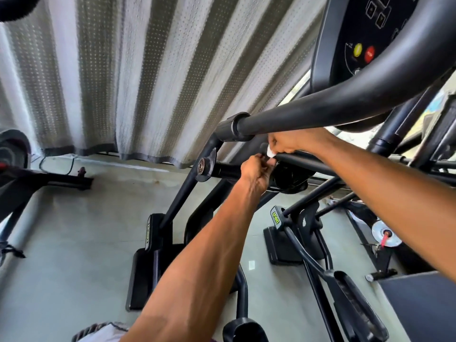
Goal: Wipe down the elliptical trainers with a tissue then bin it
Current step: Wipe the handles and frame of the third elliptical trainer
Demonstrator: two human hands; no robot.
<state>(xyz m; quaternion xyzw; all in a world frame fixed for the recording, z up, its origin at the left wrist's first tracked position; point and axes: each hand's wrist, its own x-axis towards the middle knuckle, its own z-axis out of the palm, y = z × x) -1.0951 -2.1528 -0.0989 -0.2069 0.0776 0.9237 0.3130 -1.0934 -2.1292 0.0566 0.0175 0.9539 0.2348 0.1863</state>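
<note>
Nearest to me is my left forearm, running up from the bottom of the view to my left hand (255,175), which has reached under the thick handlebar (308,117) of the elliptical trainer (291,176). Its fingers are curled, and their tips seem to pinch the lower edge of the white tissue (270,152), though the contact is small and partly hidden. My right hand (286,144) comes in from the right with its fingers bunched round the same tissue, pressing it against the end of the thin crossbar (320,164).

The tissue sits between my two hands, on that bar and just below the handlebar's collar. I judge I am using both hands because the wad is small and the spot is cramped. One hand steadies or regathers it while the other bears down to rub.

The console (365,45) is above and the pedals (145,267) are on the pale floor (74,218) below, so much of the frame may be left to wipe. A ribbed curtain (123,70) hangs behind. I can see no bin.
</note>
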